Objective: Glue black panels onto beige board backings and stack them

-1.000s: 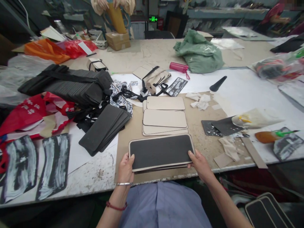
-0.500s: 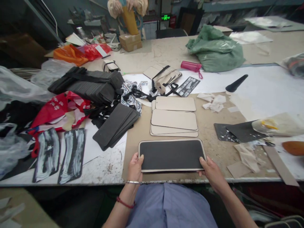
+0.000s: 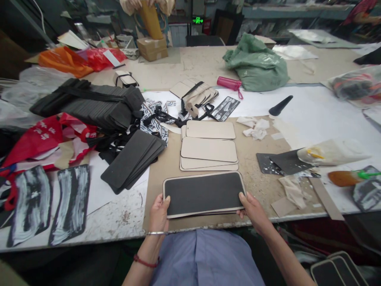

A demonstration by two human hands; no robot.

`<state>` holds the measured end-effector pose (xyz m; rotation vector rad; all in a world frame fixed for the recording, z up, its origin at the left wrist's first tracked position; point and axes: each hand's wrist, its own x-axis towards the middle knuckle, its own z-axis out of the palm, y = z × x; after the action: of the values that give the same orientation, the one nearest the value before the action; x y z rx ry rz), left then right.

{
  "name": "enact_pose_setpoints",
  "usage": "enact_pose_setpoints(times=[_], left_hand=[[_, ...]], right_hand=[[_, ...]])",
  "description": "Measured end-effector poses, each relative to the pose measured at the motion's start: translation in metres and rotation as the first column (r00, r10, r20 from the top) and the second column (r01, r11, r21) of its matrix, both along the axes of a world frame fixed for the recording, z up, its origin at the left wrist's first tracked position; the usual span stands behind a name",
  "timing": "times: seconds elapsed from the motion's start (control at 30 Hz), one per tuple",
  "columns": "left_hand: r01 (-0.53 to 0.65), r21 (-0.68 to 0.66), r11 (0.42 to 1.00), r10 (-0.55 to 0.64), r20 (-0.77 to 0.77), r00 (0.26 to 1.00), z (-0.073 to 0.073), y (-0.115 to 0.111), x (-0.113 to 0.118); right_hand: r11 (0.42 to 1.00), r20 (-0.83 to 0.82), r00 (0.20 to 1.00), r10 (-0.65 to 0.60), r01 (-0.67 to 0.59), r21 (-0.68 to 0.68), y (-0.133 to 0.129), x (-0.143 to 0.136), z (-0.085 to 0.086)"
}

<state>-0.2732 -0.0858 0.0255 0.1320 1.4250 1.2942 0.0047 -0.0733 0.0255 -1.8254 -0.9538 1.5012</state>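
Note:
A black rectangular panel with rounded corners and a beige rim lies between my hands at the front edge of the table. My left hand grips its left end, thumb on top. On the right end, my right hand holds it the same way, fingers underneath. A beige edge shows beneath its lower right side; I cannot tell if that is a second panel. Just beyond lie stacked beige panels. To the left, dark grey panels are fanned out.
Two white-smeared black panels lie at left, near a red bag and a banded dark stack. At right are an orange-brown bottle and scraps. Across the table, a person handles something yellow above a cardboard box.
The view has shifted to the right, so things appear farther left. The panel stays in both hands and is now slightly tilted, its right end higher in view.

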Motion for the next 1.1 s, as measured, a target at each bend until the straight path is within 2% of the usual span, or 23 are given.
enact_pose_setpoints(times=[0.17,0.3,0.6,0.83,1.1], left_hand=[[0.014,0.000,1.000,-0.014,0.029,0.999,0.002,0.002,-0.002],[0.080,0.006,0.997,-0.080,0.091,0.993,0.001,0.005,-0.007],[0.153,0.021,0.988,-0.155,0.171,0.973,-0.005,0.008,-0.014],[0.141,0.011,0.990,-0.141,0.141,0.980,-0.004,0.009,-0.012],[0.131,0.026,0.991,-0.132,0.036,0.991,-0.014,0.008,-0.009]], right_hand=[[1.000,-0.010,1.000,-0.011,0.011,-0.012,0.000,-0.003,0.004],[0.999,0.007,1.000,-0.012,0.012,-0.032,-0.001,-0.002,0.007],[0.999,0.052,0.999,-0.010,0.012,-0.034,-0.003,0.000,0.002],[1.000,0.049,0.999,-0.012,0.013,-0.028,-0.005,-0.003,-0.002],[0.999,0.102,0.995,0.006,-0.003,-0.032,-0.009,-0.003,-0.001]])
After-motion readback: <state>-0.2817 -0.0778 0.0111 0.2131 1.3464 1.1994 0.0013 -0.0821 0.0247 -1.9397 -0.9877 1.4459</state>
